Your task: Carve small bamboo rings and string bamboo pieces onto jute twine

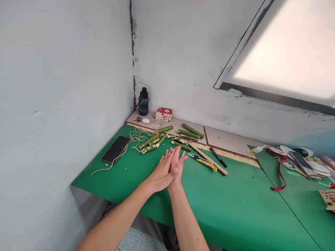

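Head view. Left hand (161,174) and right hand (178,169): flat, fingers extended, pressed palm to palm; space between hidden. Cut green stems (162,140): beyond the fingertips, mostly leftward. Utility knife (204,161), yellow-and-black: just right of the right hand. Wooden-handled tool (209,158): behind knife. Black pen (218,157): farther right. Phone (115,149), twine (138,135): left of both hands.

Extends bare forearms (123,213) forward and holds left hand (160,175) against right hand (178,176), palm to palm, with fingers (167,156) aimed away from body.
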A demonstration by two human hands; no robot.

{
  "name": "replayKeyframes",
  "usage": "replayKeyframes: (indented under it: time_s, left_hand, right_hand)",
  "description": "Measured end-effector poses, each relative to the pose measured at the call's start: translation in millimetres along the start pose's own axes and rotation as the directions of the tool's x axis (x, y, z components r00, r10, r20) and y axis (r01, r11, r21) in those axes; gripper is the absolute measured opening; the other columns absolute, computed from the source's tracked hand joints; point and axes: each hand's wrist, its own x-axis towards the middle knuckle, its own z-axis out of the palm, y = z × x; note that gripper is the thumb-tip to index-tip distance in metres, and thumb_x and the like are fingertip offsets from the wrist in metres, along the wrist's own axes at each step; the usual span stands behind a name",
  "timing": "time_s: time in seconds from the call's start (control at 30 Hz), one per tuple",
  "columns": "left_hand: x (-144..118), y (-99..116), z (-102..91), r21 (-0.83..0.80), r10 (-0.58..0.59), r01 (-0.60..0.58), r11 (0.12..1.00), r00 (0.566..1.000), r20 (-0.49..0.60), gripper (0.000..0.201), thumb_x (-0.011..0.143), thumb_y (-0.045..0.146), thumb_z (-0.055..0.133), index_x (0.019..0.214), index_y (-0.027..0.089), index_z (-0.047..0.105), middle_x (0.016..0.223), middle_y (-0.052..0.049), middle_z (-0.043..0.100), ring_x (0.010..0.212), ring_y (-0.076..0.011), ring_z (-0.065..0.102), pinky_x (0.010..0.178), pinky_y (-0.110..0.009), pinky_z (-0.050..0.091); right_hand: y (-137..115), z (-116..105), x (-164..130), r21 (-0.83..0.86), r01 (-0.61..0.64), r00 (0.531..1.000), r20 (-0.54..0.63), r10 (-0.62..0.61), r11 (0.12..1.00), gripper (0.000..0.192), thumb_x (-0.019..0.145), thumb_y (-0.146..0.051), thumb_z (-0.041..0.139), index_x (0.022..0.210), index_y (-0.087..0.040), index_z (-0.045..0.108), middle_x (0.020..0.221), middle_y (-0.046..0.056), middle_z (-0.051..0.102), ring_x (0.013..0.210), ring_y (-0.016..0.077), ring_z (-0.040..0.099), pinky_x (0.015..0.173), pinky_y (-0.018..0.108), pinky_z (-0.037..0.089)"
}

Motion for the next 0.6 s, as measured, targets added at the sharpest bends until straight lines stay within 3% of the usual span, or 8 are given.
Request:
replayKeyframes:
  time_s: [0.1, 0.17, 0.27, 0.33, 0.43, 0.6]
  left_hand:
    - [-2.1, 2.5, -5.8, 0.006, 0.008, -0.008, 1.0, 1.0, -0.015, 0.101, 0.096, 0.086, 0.021, 0.173, 0.026, -0.005, 0.178, 0.0, -0.008, 0.166, -0.0265, -0.007, 0.138, -0.052, 0.004]
    - [-6.8, 3.0, -6.0, 0.027, 0.003, -0.002, 1.0, 1.0, -0.019, 0.105, 0.093, 0.089, 0.021, 0.173, 0.024, -0.003, 0.178, -0.001, -0.006, 0.166, -0.0264, -0.007, 0.138, -0.051, 0.003]
    - [-18.2, 5.7, 1.6, 0.103, 0.024, -0.025, 0.994, 1.0, 0.013, 0.111, 0.09, 0.091, 0.027, 0.172, 0.022, -0.002, 0.178, -0.005, -0.005, 0.166, -0.0276, -0.004, 0.138, -0.051, 0.005]
    - [-22.8, 10.5, 6.9, 0.17, 0.064, -0.067, 0.983, 0.998, 0.022, 0.112, 0.089, 0.091, 0.028, 0.172, 0.022, -0.004, 0.177, -0.007, -0.007, 0.166, -0.0273, -0.004, 0.138, -0.05, 0.003]
    - [-17.4, 19.5, 7.7, 0.258, 0.111, -0.11, 0.96, 0.994, 0.01, 0.109, 0.092, 0.088, 0.029, 0.172, 0.022, -0.005, 0.177, -0.006, -0.006, 0.167, -0.0271, -0.002, 0.138, -0.05, 0.002]
    - [4.3, 20.8, -1.6, 0.279, 0.059, -0.026, 0.96, 0.992, -0.112, 0.084, 0.104, 0.074, 0.028, 0.173, 0.029, 0.012, 0.178, 0.001, 0.004, 0.167, -0.0248, -0.002, 0.139, -0.052, 0.003]
  right_hand:
    - [-6.8, 7.2, 7.9, 0.165, -0.108, 0.991, -0.065, 0.12, 0.98, 0.08, 0.095, -0.085, 0.011, 0.167, -0.052, 0.006, 0.18, -0.012, 0.004, 0.167, 0.0278, 0.021, 0.13, 0.065, 0.027]
    - [-16.5, 10.9, 14.5, 0.208, -0.131, 0.978, -0.131, 0.16, 0.969, 0.077, 0.096, -0.083, 0.011, 0.167, -0.052, 0.006, 0.18, -0.009, 0.008, 0.166, 0.0289, 0.025, 0.127, 0.068, 0.029]
    - [-35.3, 8.0, 25.7, 0.229, -0.037, 0.971, -0.223, 0.089, 0.973, 0.074, 0.099, -0.078, 0.01, 0.168, -0.051, 0.006, 0.18, -0.007, 0.017, 0.167, 0.0251, 0.022, 0.13, 0.065, 0.024]
    - [-47.9, 2.9, 29.0, 0.231, 0.044, 0.98, -0.199, 0.003, 0.972, 0.074, 0.1, -0.077, 0.01, 0.168, -0.049, 0.004, 0.179, -0.007, 0.019, 0.167, 0.02, 0.019, 0.134, 0.057, 0.02]
    - [-59.6, 1.3, 19.9, 0.266, 0.043, 0.991, -0.135, -0.007, 0.963, 0.076, 0.099, -0.078, 0.003, 0.168, -0.047, 0.0, 0.18, -0.006, 0.015, 0.167, 0.0157, 0.019, 0.134, 0.05, 0.022]
    - [-43.7, 15.6, -22.7, 0.318, 0.014, 1.0, -0.016, -0.009, 0.948, 0.076, 0.096, -0.082, 0.005, 0.166, -0.053, 0.0, 0.179, -0.007, 0.022, 0.165, 0.0186, 0.028, 0.131, 0.056, 0.029]
